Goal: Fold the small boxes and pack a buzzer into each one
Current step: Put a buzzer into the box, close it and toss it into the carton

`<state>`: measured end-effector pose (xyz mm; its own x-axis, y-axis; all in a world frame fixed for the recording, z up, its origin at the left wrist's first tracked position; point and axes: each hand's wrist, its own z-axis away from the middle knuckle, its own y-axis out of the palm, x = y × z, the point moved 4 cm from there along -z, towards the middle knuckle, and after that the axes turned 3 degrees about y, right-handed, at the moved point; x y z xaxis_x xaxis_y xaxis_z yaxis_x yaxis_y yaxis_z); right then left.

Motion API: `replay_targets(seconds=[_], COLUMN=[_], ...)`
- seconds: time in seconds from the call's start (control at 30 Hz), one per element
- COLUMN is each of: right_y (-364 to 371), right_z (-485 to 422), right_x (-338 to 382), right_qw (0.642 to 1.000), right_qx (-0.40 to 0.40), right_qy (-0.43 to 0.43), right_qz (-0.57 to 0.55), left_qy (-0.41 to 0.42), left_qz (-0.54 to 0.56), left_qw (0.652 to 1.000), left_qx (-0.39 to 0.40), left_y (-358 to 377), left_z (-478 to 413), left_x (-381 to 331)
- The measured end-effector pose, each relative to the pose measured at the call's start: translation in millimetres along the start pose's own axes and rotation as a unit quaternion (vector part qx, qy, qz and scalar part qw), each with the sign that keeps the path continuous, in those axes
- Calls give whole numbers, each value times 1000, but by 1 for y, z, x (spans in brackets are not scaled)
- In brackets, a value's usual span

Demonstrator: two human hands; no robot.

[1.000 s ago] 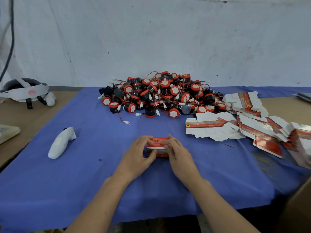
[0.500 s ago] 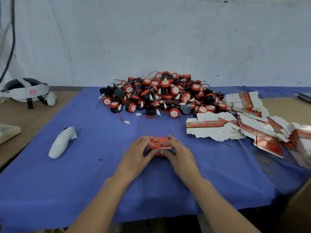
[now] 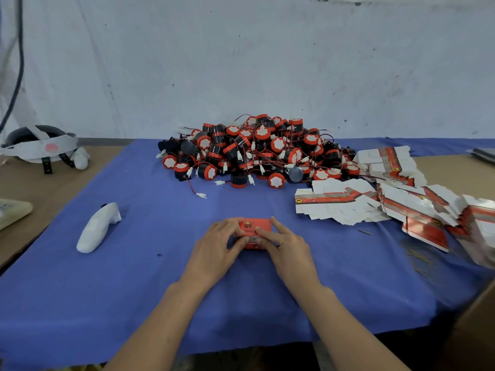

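Note:
A small red box (image 3: pixel 254 228) rests on the blue cloth (image 3: pixel 134 277) in the middle of the table, its printed top face up. My left hand (image 3: pixel 214 247) grips its left side and my right hand (image 3: pixel 286 246) its right side, thumbs pressing on the near edge. Whatever is inside the box is hidden. A big heap of black-and-red buzzers (image 3: pixel 257 151) with red wires lies at the back of the cloth. Flat unfolded box blanks (image 3: pixel 340 207), white with red stripes, are spread at the right.
A white handheld controller (image 3: pixel 97 227) lies on the cloth at the left. A headset (image 3: pixel 40 147) sits on the bare table at the far left. A brown carton edge (image 3: pixel 476 328) shows at the lower right. A white wall stands behind the table.
The box's top flap has come down flat, so the red printed face now shows on top. Both hands stayed around the box, thumbs shifting onto its near edge.

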<state>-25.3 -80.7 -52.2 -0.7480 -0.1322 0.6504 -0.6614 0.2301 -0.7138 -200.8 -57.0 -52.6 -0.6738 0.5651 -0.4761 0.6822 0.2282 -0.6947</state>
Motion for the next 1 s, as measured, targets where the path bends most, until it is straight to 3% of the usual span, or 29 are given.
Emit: replay_targets(seconds=[0.23,0.43,0.63,1.0], right_y=[1,-3,-1,0], right_z=[-1,3,5,6], right_x=[-6,-1,0,6], right_qw=[998,984,987,992], right_qx=[-21,-56,-55,-55], right_qy=[1,-40,-81,-94], right_qz=[-58,-163,-128,-59], left_qy=[-1,-14,41,11], left_qz=[-2,65,41,103], left_qw=[1000,997,998,994], left_qx=[-2,-47,-37,-40], left_y=[0,-8,-8,-4], left_z=[0,4,3,1], left_x=[-2,-5,-13,-1])
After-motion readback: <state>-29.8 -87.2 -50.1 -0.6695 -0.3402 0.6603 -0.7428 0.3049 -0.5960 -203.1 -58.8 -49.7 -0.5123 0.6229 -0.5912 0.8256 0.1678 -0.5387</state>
